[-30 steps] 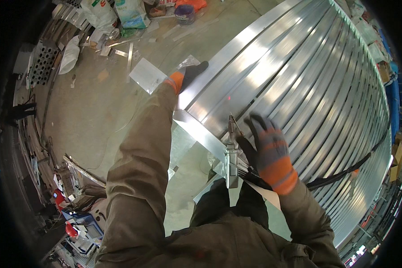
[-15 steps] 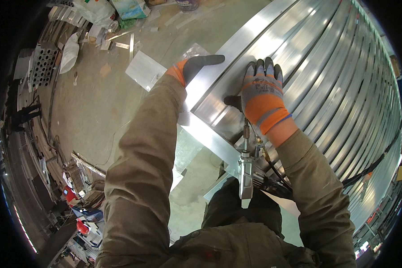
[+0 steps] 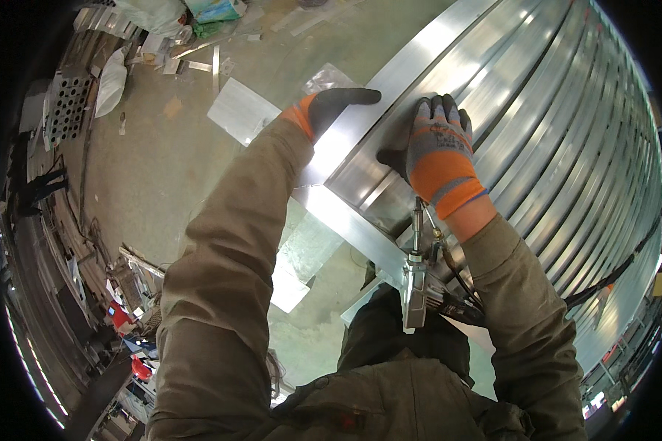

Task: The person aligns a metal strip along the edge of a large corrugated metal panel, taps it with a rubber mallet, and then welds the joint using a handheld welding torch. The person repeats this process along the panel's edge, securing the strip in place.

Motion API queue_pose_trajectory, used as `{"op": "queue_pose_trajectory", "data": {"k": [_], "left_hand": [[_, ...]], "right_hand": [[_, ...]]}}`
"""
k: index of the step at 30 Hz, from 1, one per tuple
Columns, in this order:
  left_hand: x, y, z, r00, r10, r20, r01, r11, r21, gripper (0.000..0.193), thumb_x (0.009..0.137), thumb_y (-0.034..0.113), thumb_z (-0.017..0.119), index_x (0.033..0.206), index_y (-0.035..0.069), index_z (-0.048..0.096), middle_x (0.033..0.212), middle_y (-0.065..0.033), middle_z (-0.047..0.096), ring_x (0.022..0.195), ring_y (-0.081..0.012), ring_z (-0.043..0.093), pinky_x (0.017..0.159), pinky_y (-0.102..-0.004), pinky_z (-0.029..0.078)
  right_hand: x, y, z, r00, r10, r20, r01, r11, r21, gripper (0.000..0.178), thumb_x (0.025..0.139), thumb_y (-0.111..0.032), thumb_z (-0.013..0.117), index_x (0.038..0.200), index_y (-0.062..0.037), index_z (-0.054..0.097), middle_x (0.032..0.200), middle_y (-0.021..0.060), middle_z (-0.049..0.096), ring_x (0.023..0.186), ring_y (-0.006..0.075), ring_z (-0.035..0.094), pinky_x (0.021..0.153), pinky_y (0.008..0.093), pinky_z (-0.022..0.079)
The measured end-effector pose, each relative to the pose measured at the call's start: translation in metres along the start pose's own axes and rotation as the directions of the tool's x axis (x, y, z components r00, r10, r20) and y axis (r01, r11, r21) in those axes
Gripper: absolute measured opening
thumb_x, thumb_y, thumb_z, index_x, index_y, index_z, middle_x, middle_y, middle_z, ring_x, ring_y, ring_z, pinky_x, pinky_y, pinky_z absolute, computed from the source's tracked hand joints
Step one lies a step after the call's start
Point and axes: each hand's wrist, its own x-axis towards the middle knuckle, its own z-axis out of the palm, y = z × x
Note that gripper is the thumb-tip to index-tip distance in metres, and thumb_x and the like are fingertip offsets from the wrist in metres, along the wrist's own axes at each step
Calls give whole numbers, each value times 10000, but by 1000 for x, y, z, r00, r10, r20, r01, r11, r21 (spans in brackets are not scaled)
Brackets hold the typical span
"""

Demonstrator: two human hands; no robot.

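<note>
My left hand (image 3: 335, 109), in an orange and dark grey work glove, grips the outer edge of a shiny aluminium frame (image 3: 426, 51). Its thumb lies over the top face; the other fingers are hidden beneath. My right hand (image 3: 440, 151), gloved alike, lies flat with fingers stretched on the metal just inside that edge, thumb out to the left. Long parallel aluminium profiles (image 3: 541, 147) fill the frame to the right. Below my right wrist is a grey metal tool (image 3: 414, 294) with a slim rod and hose fittings, touched by neither hand.
A black hose (image 3: 603, 283) runs across the profiles at right. Metal sheets (image 3: 243, 110) and offcuts lie on the floor beyond my left arm. White bags (image 3: 112, 84) and a perforated metal piece (image 3: 68, 109) stand at far left, with a red object (image 3: 141, 367) lower down.
Both hands have shifted slightly right in the picture, together with the frame corner and tool. My left hand keeps its hold on the edge; my right hand stays flat on the metal.
</note>
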Motion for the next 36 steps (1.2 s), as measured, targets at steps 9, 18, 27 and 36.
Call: {"op": "queue_pose_trajectory", "data": {"k": [9,18,27,36], "left_hand": [[5,-9,0,958,275,85,-287,935,209,429,1148,214,510,1516,40,647,1564,-114,641,1478,-229,566,1280,-383,404],[5,-6,1,929,338,152,-370,876,310,437,1157,214,489,1542,60,628,1577,-97,633,1486,-222,557,1289,-378,391],[4,-2,4,979,181,96,-191,975,111,422,1101,337,645,1431,88,731,1365,-67,751,1234,-166,687,1081,-328,528],[12,-20,10,843,527,-106,-321,652,686,895,941,614,778,1552,-4,566,1480,-231,656,1381,-362,614,1179,-429,472]], "right_hand": [[0,2,4,998,15,-61,-15,1000,12,1118,870,-656,783,1668,15,379,1717,252,426,1631,411,336,1352,525,202],[4,-5,8,989,36,-142,-32,999,32,1098,848,-657,825,1640,-2,438,1682,257,463,1610,415,374,1323,545,277],[11,-11,6,981,11,-195,-8,1000,16,1010,835,-601,846,1580,-6,510,1624,254,537,1587,409,411,1309,501,313],[6,-11,-20,976,-96,-193,92,995,-32,479,874,-425,788,1224,-99,768,1280,154,758,1316,348,623,1116,481,470]]}}
